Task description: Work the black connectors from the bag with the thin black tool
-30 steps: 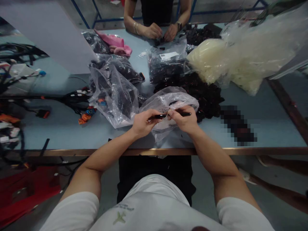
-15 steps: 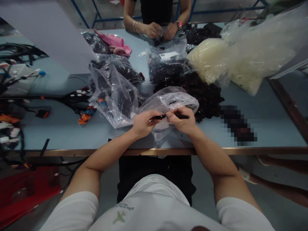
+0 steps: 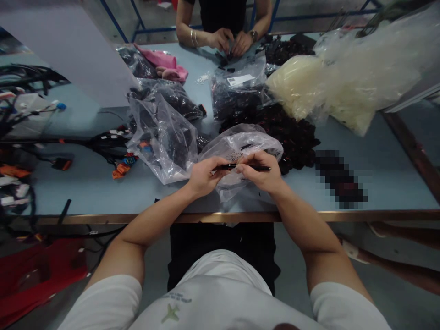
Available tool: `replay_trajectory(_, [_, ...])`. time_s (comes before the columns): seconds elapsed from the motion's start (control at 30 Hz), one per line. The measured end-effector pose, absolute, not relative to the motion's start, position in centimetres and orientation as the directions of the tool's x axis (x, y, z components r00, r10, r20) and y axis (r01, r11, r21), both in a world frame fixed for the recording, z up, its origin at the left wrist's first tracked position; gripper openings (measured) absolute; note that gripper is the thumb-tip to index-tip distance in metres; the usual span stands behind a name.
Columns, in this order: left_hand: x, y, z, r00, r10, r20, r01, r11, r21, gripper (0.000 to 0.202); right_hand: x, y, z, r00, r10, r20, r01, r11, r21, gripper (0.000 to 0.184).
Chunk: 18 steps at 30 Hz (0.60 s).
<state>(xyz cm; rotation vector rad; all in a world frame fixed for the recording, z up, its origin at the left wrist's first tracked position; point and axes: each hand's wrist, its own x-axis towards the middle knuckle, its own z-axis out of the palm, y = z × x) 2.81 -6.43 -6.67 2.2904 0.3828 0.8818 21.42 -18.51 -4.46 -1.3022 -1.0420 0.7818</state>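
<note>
My left hand (image 3: 205, 177) is closed on a small black part (image 3: 225, 167), pinched between thumb and fingers. A slim black pen-like tool (image 3: 264, 168) lies in my right hand (image 3: 261, 176), which is also closed; its rear end sticks out past the fingers. The two hands almost meet, and the contact point between part and tool is too small to make out. Beneath them spreads an open clear plastic bag (image 3: 247, 137) with tiny dark pieces visible in it. Right behind that bag lies a heap of black plastic parts (image 3: 295, 140).
Another clear bag (image 3: 161, 142) lies left of my hands, near wire harnesses with orange and blue connectors (image 3: 121, 170). A bag of pale yellowish pieces (image 3: 299, 82) is at right. Across the table (image 3: 388, 183), a co-worker's hands (image 3: 232, 42) handle small dark parts. A pixelated dark patch is at right.
My right fingers have shifted slightly on the tool, while my left hand stays in place. Opposite me, the co-worker's hands have moved a little closer together.
</note>
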Motion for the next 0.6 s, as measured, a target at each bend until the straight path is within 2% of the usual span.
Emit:
replay_trajectory(0.4, [2.78,-6.52,-7.00,0.741,0.478,0.471,0.062,-0.748,0.661,0.025,21.36,-18.50,-4.40,0.367,0.913,0.179,0.167,0.124,-0.978,0.024])
replay_trajectory(0.6, [2.74,-6.70,-6.90,0.732,0.456,0.507,0.047,-0.775,0.630,0.023,21.21,-18.57,-4.76,0.363,0.907,0.215,0.192,0.153,-0.969,0.021])
